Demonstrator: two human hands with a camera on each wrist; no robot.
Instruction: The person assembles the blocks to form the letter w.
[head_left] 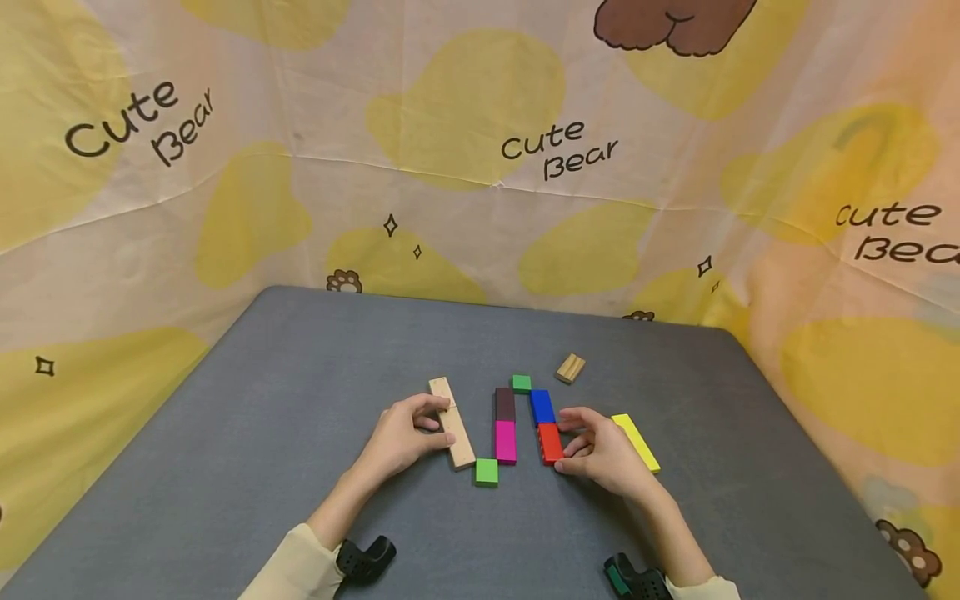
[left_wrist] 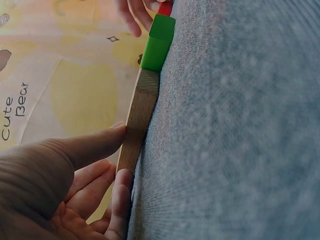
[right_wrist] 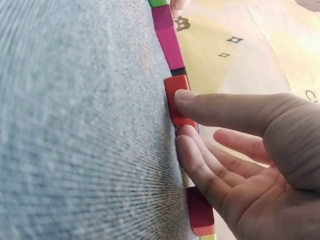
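My left hand (head_left: 401, 433) is at the left side of two pale wooden blocks (head_left: 459, 437) laid end to end. Its thumb touches the nearer block, and a finger rests by the joint between the two. Over on the right, my right hand (head_left: 603, 450) touches a red block (head_left: 551, 444) that lies in line with a blue block (head_left: 543, 407). In the right wrist view the thumb presses the red block's near end, while the fingers lie along its side, fairly straight. A green block (head_left: 487, 472) sits at the near end of the wooden pair.
Between the hands lie a magenta block (head_left: 506, 442) and a dark brown block (head_left: 506, 404), end to end. Another green block (head_left: 521, 383) is at the far end. A yellow block (head_left: 636, 443) lies right of my right hand; a dark red block (right_wrist: 200, 207) shows beside it. Tan pieces (head_left: 570, 367) lie farther back.
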